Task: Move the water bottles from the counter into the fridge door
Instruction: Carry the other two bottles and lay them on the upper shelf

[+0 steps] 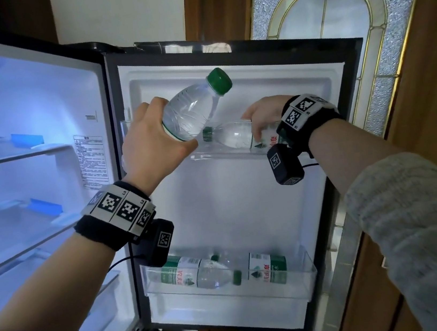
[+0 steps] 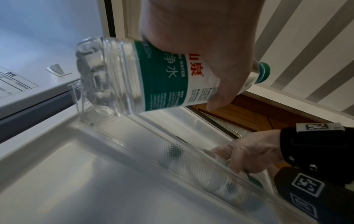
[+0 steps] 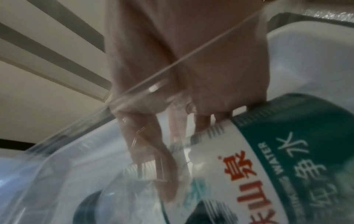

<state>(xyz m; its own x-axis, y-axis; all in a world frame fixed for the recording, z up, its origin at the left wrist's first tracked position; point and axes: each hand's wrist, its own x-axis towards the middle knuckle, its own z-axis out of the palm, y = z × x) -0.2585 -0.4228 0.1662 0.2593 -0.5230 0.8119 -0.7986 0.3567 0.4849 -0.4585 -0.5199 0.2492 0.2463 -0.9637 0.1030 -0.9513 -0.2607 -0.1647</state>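
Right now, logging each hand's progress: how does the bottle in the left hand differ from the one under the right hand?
The left-hand bottle is tilted, cap up, above the upper door shelf; the right-hand bottle lies on its side in that shelf. The left hand grips around its bottle; the right hand holds its from above. Both have green caps and green-white labels.

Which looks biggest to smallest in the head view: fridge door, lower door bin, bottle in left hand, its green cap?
1. Fridge door
2. Lower door bin
3. Bottle in left hand; nearer the camera, so flattered
4. Green cap
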